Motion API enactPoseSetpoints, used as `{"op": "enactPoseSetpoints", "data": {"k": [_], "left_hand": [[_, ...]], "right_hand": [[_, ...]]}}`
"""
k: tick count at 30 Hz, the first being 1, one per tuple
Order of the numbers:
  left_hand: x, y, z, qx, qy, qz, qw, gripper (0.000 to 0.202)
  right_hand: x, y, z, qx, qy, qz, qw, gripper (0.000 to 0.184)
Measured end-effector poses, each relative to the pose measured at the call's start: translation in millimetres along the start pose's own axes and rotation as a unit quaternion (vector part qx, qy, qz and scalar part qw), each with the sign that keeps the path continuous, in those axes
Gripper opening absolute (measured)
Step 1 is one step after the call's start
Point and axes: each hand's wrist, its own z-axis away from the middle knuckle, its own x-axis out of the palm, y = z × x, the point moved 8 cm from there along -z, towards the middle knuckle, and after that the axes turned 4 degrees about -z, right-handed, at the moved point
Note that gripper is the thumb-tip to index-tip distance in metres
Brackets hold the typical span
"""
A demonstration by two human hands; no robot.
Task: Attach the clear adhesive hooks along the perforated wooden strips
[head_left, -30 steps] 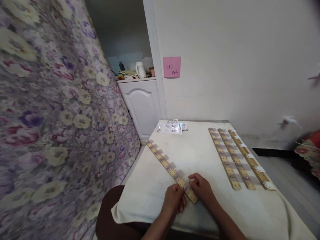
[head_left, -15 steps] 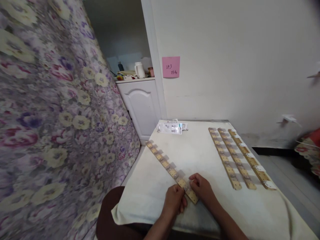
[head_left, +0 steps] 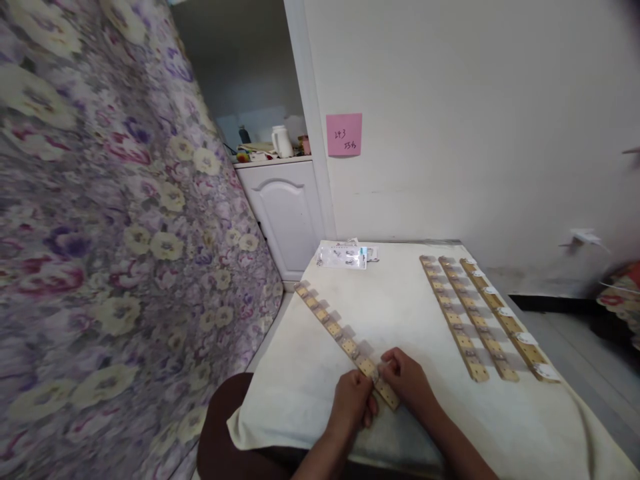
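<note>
Both hands close on the near end of a wooden strip. The left hand curls its fingers against the strip's left edge, and the right hand pinches it from the other side, thumb and fingertips together on the wood. The two hands nearly touch over the strip. Whether some small part sits between the fingertips is too small to tell.

From the grip, the strip runs away and to the left across a white cloth that covers the table. It lies flat, with its far end near the cloth's left edge. A row of small metal fittings sits along its top face.

Well to the right of the grip, three more wooden strips lie side by side, close together and roughly parallel, slanting away from the person. The one farthest from the grip carries white tags along its length.

Beyond the far end of the held strip, at the back of the cloth, lies a clear plastic packet. On the wall above it is a pink sticky note. Far to the left of the grip hangs a floral fabric. Behind it stands a white cabinet with a white jug on top.
</note>
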Motion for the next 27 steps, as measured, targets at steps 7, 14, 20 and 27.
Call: {"op": "enactPoseSetpoints", "data": {"k": [7,14,20,27], "left_hand": [[0.8,0.2,-0.7,0.001,-0.008,-0.004,1.0,0.035],[2.3,-0.4,-1.7,-0.007,-0.022,0.0,1.0,0.032],[2.6,0.7,-2.8,-0.017,-0.046,0.006,0.999,0.03],[4.0,-1.3,-6.2,-0.038,-0.072,0.023,0.996,0.028]], "right_hand": [[-0.7,-5.4,2.7,0.008,-0.002,0.019,1.0,0.018],[-0.9,-6.1,1.8,0.018,-0.002,0.013,1.0,0.021],[0.9,-2.5,-0.3,0.02,-0.014,-0.004,1.0,0.021],[3.9,1.3,-6.2,0.023,-0.041,-0.025,0.999,0.022]]}}
